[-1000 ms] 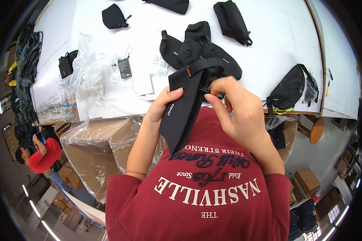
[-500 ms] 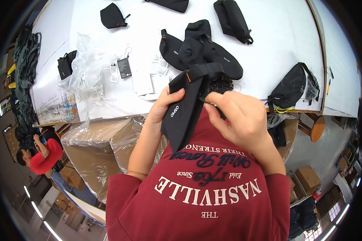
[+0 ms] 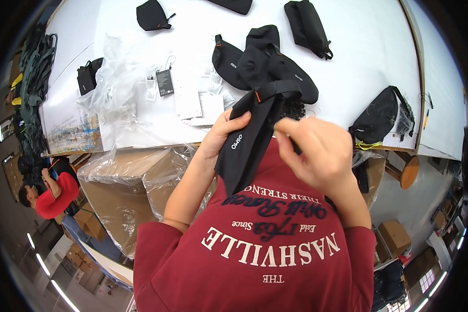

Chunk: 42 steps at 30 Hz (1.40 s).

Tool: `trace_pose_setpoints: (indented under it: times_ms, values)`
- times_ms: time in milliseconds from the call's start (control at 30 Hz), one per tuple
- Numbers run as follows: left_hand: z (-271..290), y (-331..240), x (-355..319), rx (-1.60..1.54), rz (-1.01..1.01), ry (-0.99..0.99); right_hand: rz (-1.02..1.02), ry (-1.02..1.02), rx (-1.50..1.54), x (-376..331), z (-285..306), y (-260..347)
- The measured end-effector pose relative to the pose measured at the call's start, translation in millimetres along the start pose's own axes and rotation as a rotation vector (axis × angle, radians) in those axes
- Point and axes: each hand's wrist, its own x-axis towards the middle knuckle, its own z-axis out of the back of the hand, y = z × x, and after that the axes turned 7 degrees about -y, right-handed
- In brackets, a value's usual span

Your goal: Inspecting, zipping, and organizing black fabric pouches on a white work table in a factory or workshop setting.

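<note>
A black fabric pouch [image 3: 244, 148] with a strap loop and a small orange tab is held upright in front of my chest. My left hand [image 3: 224, 130] grips its left side, thumb lying on the front panel. At the pouch's right edge my right hand [image 3: 320, 151] is closed in a pinch. What it pinches is hidden by the fingers; a small dark bit shows below them. Just beyond, several black pouches [image 3: 268, 62] lie heaped on the white table [image 3: 156, 44], beside a small pile of black curly bits [image 3: 294, 109].
More black pouches [image 3: 307, 28] lie at the table's far side. A black bag [image 3: 377, 117] rests at the right, near an orange pen [image 3: 426, 119]. Clear plastic [image 3: 112, 88], a black tag [image 3: 164, 82] and paper slips [image 3: 187, 101] lie left. Cardboard boxes [image 3: 114, 192] stand below the table edge; a person in red [image 3: 60, 195] is farther left.
My view has shifted slightly. The pouch stays in my left hand, and my right hand has drawn a little to the right along its edge, still pinched.
</note>
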Motion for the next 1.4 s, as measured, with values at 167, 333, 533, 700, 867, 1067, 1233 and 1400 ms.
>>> trace_pose_setpoints:
  times_ms: [167,333,533,700,867,1067,1233,1400]
  values:
    - [3,10,0,-0.097,0.039,0.023,-0.006,0.121,0.060,-2,3,3]
    - [-5,9,-3,-0.040,-0.010,-0.057,-0.188,0.154,0.095,-6,-4,8]
    - [-3,1,-1,-0.041,-0.011,-0.016,-0.249,0.093,0.086,-3,-11,8]
    - [-3,4,2,-0.013,-0.026,-0.031,-0.279,0.001,0.190,-4,-12,3]
    - [1,9,2,-0.032,-0.024,-0.018,-0.237,0.039,0.178,-7,-10,3]
    - [2,-1,5,0.026,-0.006,0.028,-0.320,0.066,0.197,-6,-4,6]
    - [2,6,2,0.022,-0.011,0.051,-0.292,0.197,0.192,-1,5,1]
    - [2,3,5,0.065,-0.014,0.054,-0.433,0.200,0.310,-1,6,6]
